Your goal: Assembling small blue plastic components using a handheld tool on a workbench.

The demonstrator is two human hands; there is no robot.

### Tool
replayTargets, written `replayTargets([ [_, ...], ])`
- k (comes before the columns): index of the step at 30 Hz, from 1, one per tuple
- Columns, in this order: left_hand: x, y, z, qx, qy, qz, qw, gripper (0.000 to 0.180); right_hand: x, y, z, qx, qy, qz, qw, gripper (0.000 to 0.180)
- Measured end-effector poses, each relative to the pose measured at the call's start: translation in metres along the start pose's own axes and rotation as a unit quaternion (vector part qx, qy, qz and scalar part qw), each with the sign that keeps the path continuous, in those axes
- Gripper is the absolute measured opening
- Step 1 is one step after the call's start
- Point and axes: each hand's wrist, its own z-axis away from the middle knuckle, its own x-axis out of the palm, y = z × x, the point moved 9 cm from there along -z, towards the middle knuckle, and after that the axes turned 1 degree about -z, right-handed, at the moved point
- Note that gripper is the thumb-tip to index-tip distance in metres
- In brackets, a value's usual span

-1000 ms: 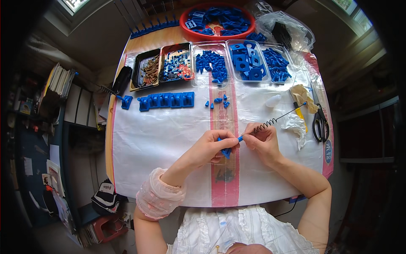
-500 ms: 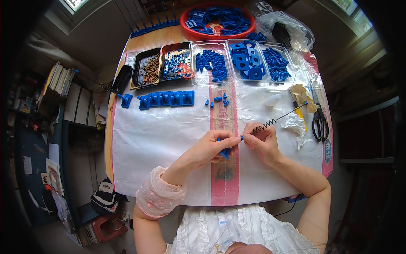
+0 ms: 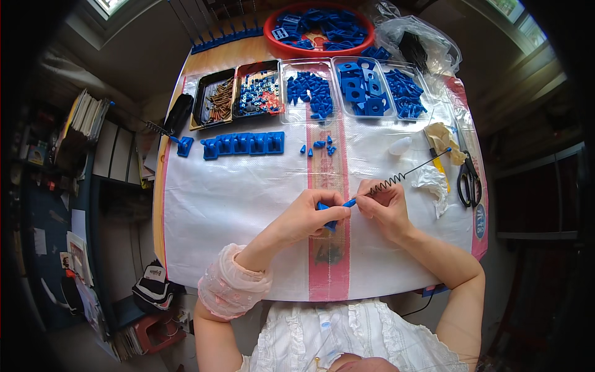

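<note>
In front of me, above the middle of the table, my left hand (image 3: 305,215) is closed round a blue plastic base (image 3: 332,225). A slim blue cone (image 3: 349,203) sticks out of that hand toward the right. My right hand (image 3: 387,211) pinches a black spring wire (image 3: 390,181) just beyond the cone. The wire's coils rise to the upper right from my fingers, then run on straight to a small blue tip. Fingers hide the spot where wire and cone meet.
Trays of screws (image 3: 220,102), nuts (image 3: 260,93), blue cones (image 3: 310,93) and other blue parts line the far side, before a red basin (image 3: 273,46). Left stands a row of blue bases (image 3: 242,145). Black scissors (image 3: 471,186) and a yellow cutter (image 3: 441,166) lie right.
The left thumb has drawn back slightly, so more of the blue cone shows between my hands. The right hand and wire have barely moved.
</note>
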Motion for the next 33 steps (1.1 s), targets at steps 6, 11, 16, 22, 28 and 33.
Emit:
replayTargets([
  [6,-0.012,0.012,0.000,0.070,0.053,-0.065,0.994,0.017,0.002,-0.001,0.000,-0.002,0.002,-0.008,1.000,0.009],
  [11,-0.009,0.051,0.019,0.227,0.157,-0.301,0.913,0.013,-0.001,-0.001,0.000,0.004,0.018,0.009,1.000,0.011],
  [16,-0.001,0.065,0.028,0.317,0.187,-0.338,0.866,0.010,-0.001,0.000,0.000,0.002,0.036,0.019,0.999,0.011],
  [22,-0.001,0.064,0.028,0.316,0.185,-0.339,0.866,0.011,-0.002,0.001,0.001,0.005,0.040,0.026,0.999,0.011],
  [28,-0.001,0.064,0.027,0.319,0.176,-0.337,0.868,0.012,-0.002,-0.001,0.000,-0.004,0.030,0.045,0.999,0.010],
  [33,0.001,0.064,0.027,0.326,0.185,-0.345,0.860,0.010,-0.001,-0.002,0.000,-0.004,0.027,0.047,0.999,0.011],
])
